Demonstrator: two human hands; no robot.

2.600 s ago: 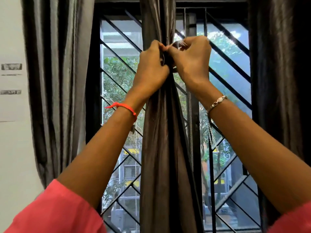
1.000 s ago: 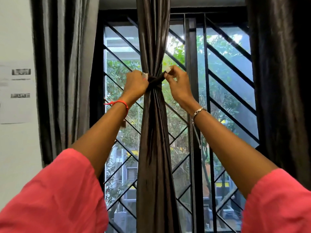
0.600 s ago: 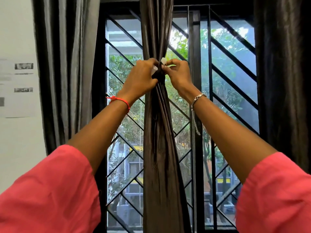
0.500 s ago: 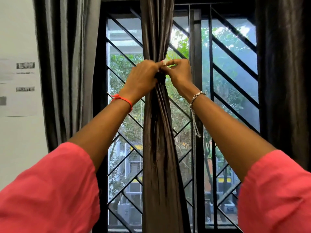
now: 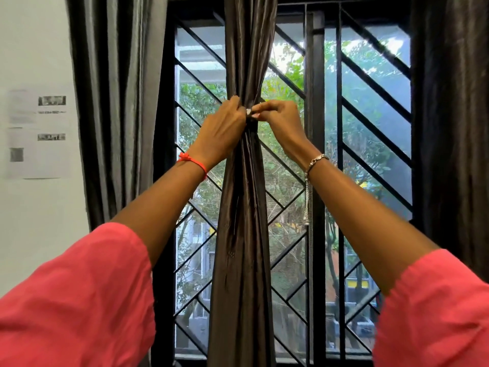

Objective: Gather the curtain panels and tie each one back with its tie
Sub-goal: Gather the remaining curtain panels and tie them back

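A dark brown curtain panel (image 5: 242, 234) hangs gathered into a narrow bunch in front of the middle of the window. A dark tie (image 5: 250, 122) cinches it at about chest height, mostly hidden by my fingers. My left hand (image 5: 221, 131) grips the tie from the left, fingers curled. My right hand (image 5: 280, 121) pinches the tie's end from the right. Both hands meet at the knot. A grey curtain panel (image 5: 116, 102) hangs loose at the left, and another dark panel (image 5: 452, 128) hangs at the right edge.
Behind the curtain is a window with a black diagonal metal grille (image 5: 370, 102), trees and buildings outside. A white wall at the left carries a taped paper sheet (image 5: 37, 133). My pink sleeves fill the lower corners.
My hands pulled the tie's ends apart one second ago, then came back together at the knot. They now stay close on the tie at nearly the same spot.
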